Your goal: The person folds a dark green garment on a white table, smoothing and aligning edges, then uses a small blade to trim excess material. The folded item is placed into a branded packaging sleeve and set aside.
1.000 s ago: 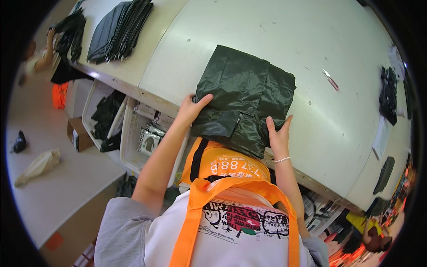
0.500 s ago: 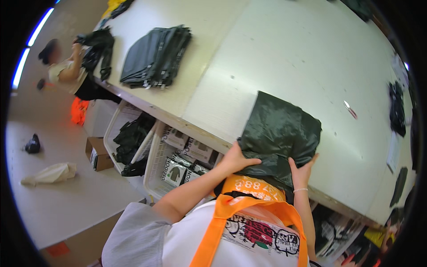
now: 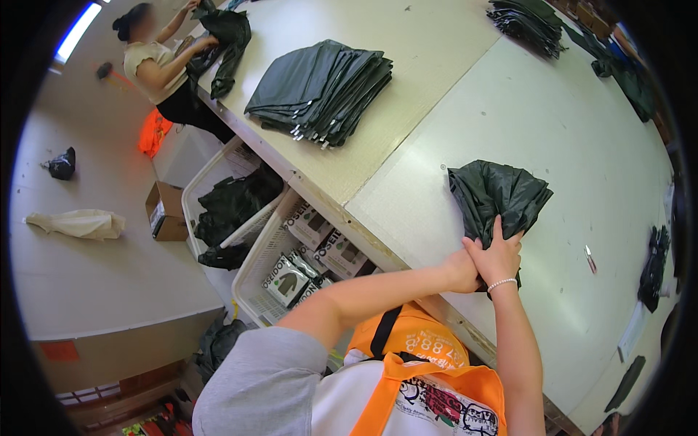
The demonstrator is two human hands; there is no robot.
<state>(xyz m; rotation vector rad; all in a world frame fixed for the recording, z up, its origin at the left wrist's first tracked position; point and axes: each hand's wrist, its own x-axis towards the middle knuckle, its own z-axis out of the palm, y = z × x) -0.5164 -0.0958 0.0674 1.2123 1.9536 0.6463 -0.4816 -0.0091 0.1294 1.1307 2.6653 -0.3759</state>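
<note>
A dark green bundle of thin, shiny folded fabric (image 3: 499,189) rests on the table near its front edge. Its far end fans out, while the near end is gathered tightly under my hands. My right hand (image 3: 497,256) is wrapped over this gathered part, a finger stretched along the fabric. My left hand (image 3: 461,271) grips from the left at the near edge, pressed against the right; its fingertips are hidden behind it. To the far left lies a stack of similar dark green folded pieces (image 3: 320,87) with small white tags.
Small scissors with reddish handles (image 3: 590,259) lie right of the bundle. White baskets below the table edge hold packaged goods (image 3: 285,280) and dark fabric (image 3: 236,203). A co-worker (image 3: 163,69) handles dark fabric at the far left. More dark pieces (image 3: 527,25) lie at the far side.
The flat, squarish folded fabric has become gathered and narrow at its near end. My hands came together from its two sides. The view has shifted too.
</note>
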